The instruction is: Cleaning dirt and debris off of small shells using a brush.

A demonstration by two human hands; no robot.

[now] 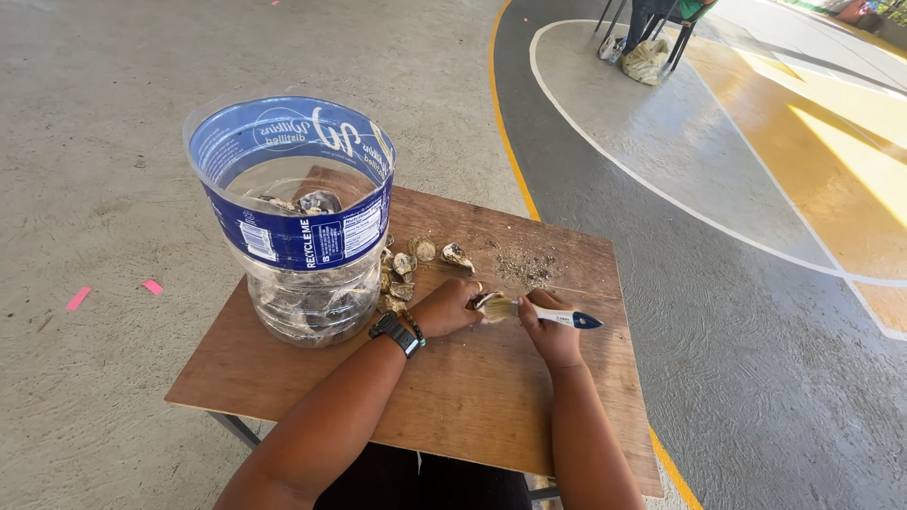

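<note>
2 bare hands met over a brown wooden board [472,397] set on a concrete floor [94,142]. The left hand [448,307], a black watch [397,332] strapped at its wrist, curled its fingers closed around a small grey oyster shell [487,300] and pinned it against the board near the middle. The right hand [551,331] wrapped its fingers shut on a small brush with a white and blue handle [565,319], the bristles touching the shell and the blue tip pointing away to the right. Several more shells [416,260] lay loose on the board just beyond the left hand, beside a scatter of grey grit [527,269]. A large clear plastic jug with its top cut off and a blue label [293,217] stood on the board's left side, close to the left wrist, with further shells inside. Yellow and white painted lines [529,198] curved across the darker court surface to the right, where chair legs and a pale sack [647,59] stood well apart from the board.
</note>
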